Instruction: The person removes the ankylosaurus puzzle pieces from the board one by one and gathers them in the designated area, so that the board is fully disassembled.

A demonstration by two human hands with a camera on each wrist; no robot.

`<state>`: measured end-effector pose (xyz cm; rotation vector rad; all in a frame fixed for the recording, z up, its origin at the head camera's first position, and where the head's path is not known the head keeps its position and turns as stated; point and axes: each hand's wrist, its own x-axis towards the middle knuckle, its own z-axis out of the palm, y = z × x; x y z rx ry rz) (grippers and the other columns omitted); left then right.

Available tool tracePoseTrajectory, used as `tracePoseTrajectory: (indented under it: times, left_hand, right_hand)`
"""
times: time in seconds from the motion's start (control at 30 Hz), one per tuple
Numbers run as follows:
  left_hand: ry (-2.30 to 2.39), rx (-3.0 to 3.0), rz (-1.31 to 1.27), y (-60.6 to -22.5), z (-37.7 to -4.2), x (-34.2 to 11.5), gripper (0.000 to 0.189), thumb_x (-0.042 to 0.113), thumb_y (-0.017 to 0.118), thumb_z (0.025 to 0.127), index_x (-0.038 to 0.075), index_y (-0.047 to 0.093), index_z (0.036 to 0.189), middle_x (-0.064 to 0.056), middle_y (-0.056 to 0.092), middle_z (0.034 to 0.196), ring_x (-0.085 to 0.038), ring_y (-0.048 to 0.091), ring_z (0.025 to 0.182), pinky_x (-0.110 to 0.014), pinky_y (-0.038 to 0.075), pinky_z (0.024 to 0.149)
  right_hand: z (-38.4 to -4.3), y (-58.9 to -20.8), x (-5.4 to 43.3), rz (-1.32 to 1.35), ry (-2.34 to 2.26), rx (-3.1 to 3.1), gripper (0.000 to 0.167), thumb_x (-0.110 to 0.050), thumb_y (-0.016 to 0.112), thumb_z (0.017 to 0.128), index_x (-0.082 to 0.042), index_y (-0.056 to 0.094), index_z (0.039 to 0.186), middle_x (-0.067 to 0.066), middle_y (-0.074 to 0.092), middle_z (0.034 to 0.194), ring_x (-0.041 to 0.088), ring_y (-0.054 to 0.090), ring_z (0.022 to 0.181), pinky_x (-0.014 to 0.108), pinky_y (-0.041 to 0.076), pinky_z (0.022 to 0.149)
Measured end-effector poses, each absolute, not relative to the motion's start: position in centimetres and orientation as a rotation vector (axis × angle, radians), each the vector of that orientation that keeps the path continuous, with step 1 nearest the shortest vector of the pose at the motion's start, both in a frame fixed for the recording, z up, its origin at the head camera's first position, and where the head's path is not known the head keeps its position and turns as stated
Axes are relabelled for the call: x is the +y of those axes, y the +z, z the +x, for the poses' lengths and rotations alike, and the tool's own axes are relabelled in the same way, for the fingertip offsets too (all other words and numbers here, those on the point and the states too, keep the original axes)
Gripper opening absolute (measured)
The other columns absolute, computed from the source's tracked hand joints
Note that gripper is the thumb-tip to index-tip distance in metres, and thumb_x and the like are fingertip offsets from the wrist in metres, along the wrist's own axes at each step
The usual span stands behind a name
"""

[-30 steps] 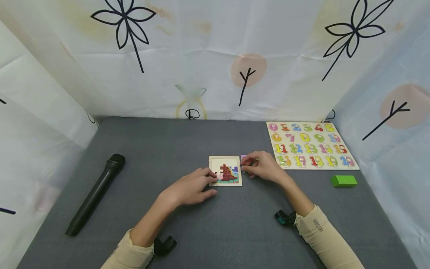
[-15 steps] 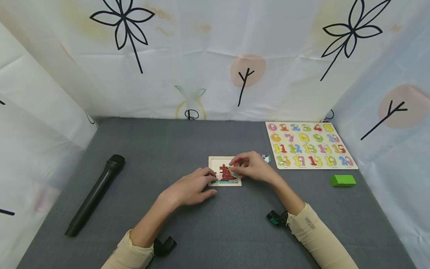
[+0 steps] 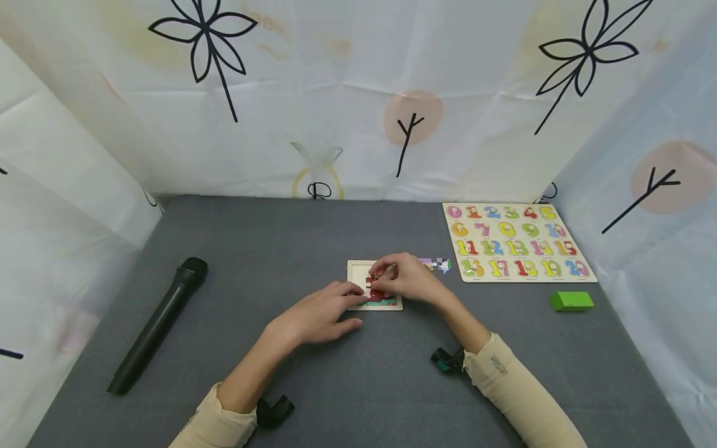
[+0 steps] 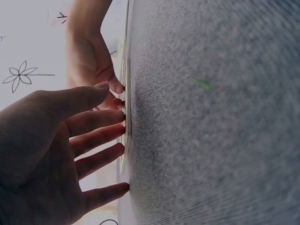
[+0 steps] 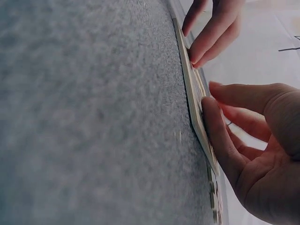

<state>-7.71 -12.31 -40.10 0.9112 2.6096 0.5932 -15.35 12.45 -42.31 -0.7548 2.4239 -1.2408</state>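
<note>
A small square jigsaw board (image 3: 358, 269) with a pale wooden frame and a brown dinosaur picture (image 3: 378, 292) lies mid-table. My left hand (image 3: 316, 314) rests at its left edge, fingers spread and straight; in the left wrist view several fingertips (image 4: 122, 131) touch it. My right hand (image 3: 411, 279) is bent over the picture and hides its upper right part. In the right wrist view its thumb and index tips come close together right at the board's surface; I cannot tell whether a piece is between them. Loose purple and white puzzle pieces (image 3: 442, 266) lie right of the board.
A number puzzle board (image 3: 518, 242) lies at the back right, with a green block (image 3: 571, 301) in front of it. A black microphone (image 3: 159, 326) lies at the left. White printed cloth (image 3: 313, 93) hangs behind and beside the grey table (image 3: 252, 242).
My right hand has moved left from beside the board to over the dinosaur picture, uncovering loose pieces at the right. My left hand has stayed nearly still.
</note>
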Motion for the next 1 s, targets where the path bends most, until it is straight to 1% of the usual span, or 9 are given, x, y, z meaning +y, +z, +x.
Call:
tracePoseTrajectory:
  times: [0.17,0.37,0.57,0.73,0.87,1.0]
  left_hand:
    - [0.604,2.579,0.89,-39.99,-7.68,-12.37,0.052,0.03,0.069,0.108,0.012,0.06,0.156,-0.005,0.055,0.161,-0.029,0.054,0.146,-0.052,0.052,0.114]
    - [0.617,2.576,0.886,-40.02,-7.67,-12.37,0.052,0.03,0.069,0.108,0.012,0.06,0.156,-0.005,0.055,0.161,-0.029,0.053,0.146,-0.053,0.051,0.115]
    - [0.63,2.576,0.874,-40.07,-7.64,-12.33,0.051,0.031,0.069,0.108,0.012,0.062,0.155,-0.004,0.056,0.159,-0.028,0.054,0.143,-0.053,0.053,0.113]
    - [0.63,2.58,0.87,-40.05,-7.6,-12.28,0.051,0.032,0.069,0.108,0.012,0.062,0.154,-0.003,0.058,0.157,-0.026,0.054,0.14,-0.051,0.054,0.111]
    - [0.633,2.573,0.873,-40.02,-7.59,-12.28,0.051,0.031,0.069,0.108,0.012,0.061,0.155,-0.004,0.057,0.158,-0.026,0.054,0.141,-0.052,0.053,0.112]
    - [0.642,2.564,0.868,-40.06,-7.61,-12.36,0.051,0.031,0.068,0.109,0.012,0.06,0.156,-0.004,0.056,0.16,-0.027,0.054,0.141,-0.052,0.053,0.113]
  right_hand:
    - [-15.52,-42.04,11.83,-0.702,-1.144,2.516,0.024,-0.013,0.085,0.092,-0.001,0.08,0.113,0.009,0.077,0.094,0.005,0.06,0.066,0.021,0.047,0.06]
    - [-15.71,-42.01,11.65,-0.653,-1.133,2.522,0.025,-0.014,0.087,0.09,-0.001,0.08,0.111,0.007,0.076,0.092,0.005,0.056,0.062,0.021,0.044,0.058]
    - [-15.83,-42.03,11.58,-0.645,-1.126,2.505,0.025,-0.013,0.088,0.09,-0.001,0.08,0.11,0.006,0.074,0.09,0.005,0.054,0.061,0.02,0.043,0.058]
    - [-15.75,-41.87,11.52,-0.653,-1.103,2.509,0.026,-0.015,0.088,0.091,0.0,0.078,0.109,0.006,0.073,0.091,0.006,0.055,0.063,0.021,0.045,0.06]
    - [-15.73,-41.85,11.43,-0.64,-1.062,2.548,0.029,-0.018,0.091,0.089,-0.001,0.078,0.108,0.006,0.074,0.092,0.006,0.057,0.067,0.021,0.047,0.063]
    - [-15.68,-41.86,11.32,-0.631,-1.055,2.562,0.029,-0.018,0.092,0.088,-0.002,0.079,0.108,0.007,0.075,0.091,0.006,0.057,0.066,0.021,0.046,0.062]
